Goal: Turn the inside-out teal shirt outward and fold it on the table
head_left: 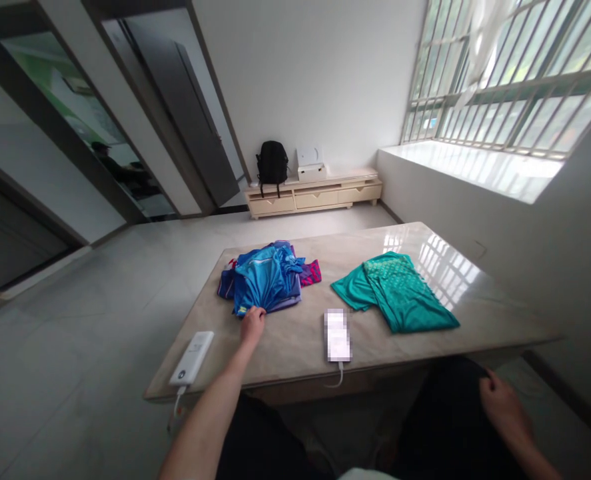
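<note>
A marble-topped bench [425, 247] carries a heap of blue shirts [265, 279] on its left part and a green shirt [400, 293] spread well apart to the right. The left hand [252, 325] reaches forward, fingers closed on the blue heap's near edge. The right hand [500, 400] rests loosely curled and empty on the lap, far from both garments. A phone [337, 335] and power bank [192, 358] lie near the front edge.

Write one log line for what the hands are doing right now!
left hand: grips edge of crumpled blue cloth pile | right hand: rests on lap, below marble table edge | teal cloth: flat, untouched
</note>
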### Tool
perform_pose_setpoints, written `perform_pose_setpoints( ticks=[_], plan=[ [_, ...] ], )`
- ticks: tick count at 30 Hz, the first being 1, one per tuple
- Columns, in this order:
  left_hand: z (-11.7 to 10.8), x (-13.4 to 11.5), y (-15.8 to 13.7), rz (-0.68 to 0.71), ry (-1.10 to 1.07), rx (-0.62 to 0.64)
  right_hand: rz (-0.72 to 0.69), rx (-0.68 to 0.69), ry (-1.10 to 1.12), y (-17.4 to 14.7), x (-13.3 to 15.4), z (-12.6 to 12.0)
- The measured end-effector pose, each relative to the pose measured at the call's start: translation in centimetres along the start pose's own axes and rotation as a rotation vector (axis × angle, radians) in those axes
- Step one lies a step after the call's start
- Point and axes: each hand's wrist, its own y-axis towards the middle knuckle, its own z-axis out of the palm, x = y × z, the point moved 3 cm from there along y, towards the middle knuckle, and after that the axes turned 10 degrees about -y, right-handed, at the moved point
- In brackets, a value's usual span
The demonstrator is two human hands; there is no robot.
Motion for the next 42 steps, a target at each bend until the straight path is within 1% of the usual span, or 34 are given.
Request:
perform_pose_setpoints(
  ticks=[3,5,8,10,11,12,13,14,15,16,17,19,20,21,23,25,27,28,29,31,33,34,36,39,42],
  plan=[
    [0.2,-0.6,-2.3,-0.026,-0.139,-0.039,-0.016,-0.022,0.028,-0.8,0.4,-0.3],
    [0.6,-1.1,-4.7,-0.054,-0.245,-0.058,-0.033,-0.033,0.046,-1.4,0.6,-0.3],
    [1.3,-1.7,-9.8,-0.109,-0.414,-0.055,-0.066,-0.053,0.059,-2.7,1.2,-0.4],
    [1.7,-2.1,-13.9,-0.152,-0.526,-0.041,-0.115,-0.074,0.071,-4.2,2.6,-0.8],
    [1.7,-2.4,-16.0,-0.176,-0.579,-0.035,-0.151,-0.057,0.118,-5.4,3.7,-0.9],
    [1.8,-2.8,-18.2,-0.201,-0.627,-0.029,-0.176,0.020,0.213,-6.8,5.1,-0.9],
    [1.8,-3.2,-20.3,-0.228,-0.670,-0.023,-0.195,0.143,0.340,-8.5,6.8,-0.6],
    [1.7,-3.7,-22.3,-0.252,-0.707,-0.016,-0.188,0.340,0.499,-10.6,8.8,-0.1],
    [1.6,-4.4,-24.1,-0.272,-0.735,-0.010,-0.132,0.617,0.667,-13.2,10.9,0.8],
    [1.6,-5.2,-25.8,-0.290,-0.765,0.005,-0.122,0.796,0.720,-15.9,13.1,1.5],
    [1.5,-6.0,-27.3,-0.305,-0.801,0.034,-0.125,0.941,0.745,-18.6,15.3,2.4],
    [1.7,-8.0,-29.8,-0.327,-0.891,0.138,-0.094,1.225,0.793,-23.9,19.5,4.4],
    [1.8,-9.0,-30.8,-0.332,-0.937,0.206,-0.074,1.338,0.826,-26.1,21.4,5.3],
    [2.0,-10.0,-31.8,-0.333,-0.972,0.273,-0.051,1.438,0.856,-27.9,23.3,6.2],
    [2.4,-11.5,-33.6,-0.319,-0.980,0.390,0.006,1.583,0.905,-30.4,26.5,7.5],
    [2.8,-12.4,-35.3,-0.293,-0.936,0.487,0.074,1.674,0.939,-31.7,28.7,8.2],
    [2.8,-12.6,-36.8,-0.270,-0.886,0.553,0.144,1.715,0.967,-32.3,29.5,8.4],
    [2.5,-12.4,-37.3,-0.248,-0.857,0.546,0.177,1.724,0.978,-32.5,29.5,8.3],
    [1.9,-12.2,-37.5,-0.212,-0.820,0.507,0.207,1.731,0.986,-32.6,29.1,8.1],
    [0.4,-11.2,-37.0,-0.104,-0.713,0.348,0.267,1.749,0.984,-32.8,27.9,7.6],
    [-1.2,-9.7,-35.1,0.008,-0.594,0.151,0.318,1.760,0.968,-32.8,26.4,7.2],
    [-1.8,-8.6,-33.8,0.039,-0.548,0.069,0.339,1.760,0.957,-32.7,25.8,7.0],
    [-2.3,-6.3,-30.6,0.052,-0.493,-0.043,0.368,1.756,0.936,-32.5,24.8,6.9],
    [-1.5,-2.9,-26.0,0.029,-0.491,-0.076,0.382,1.766,0.918,-32.4,23.9,6.9],
    [0.3,-0.7,-23.5,0.005,-0.521,-0.091,0.383,1.776,0.920,-32.7,23.3,7.1]
  ],
)
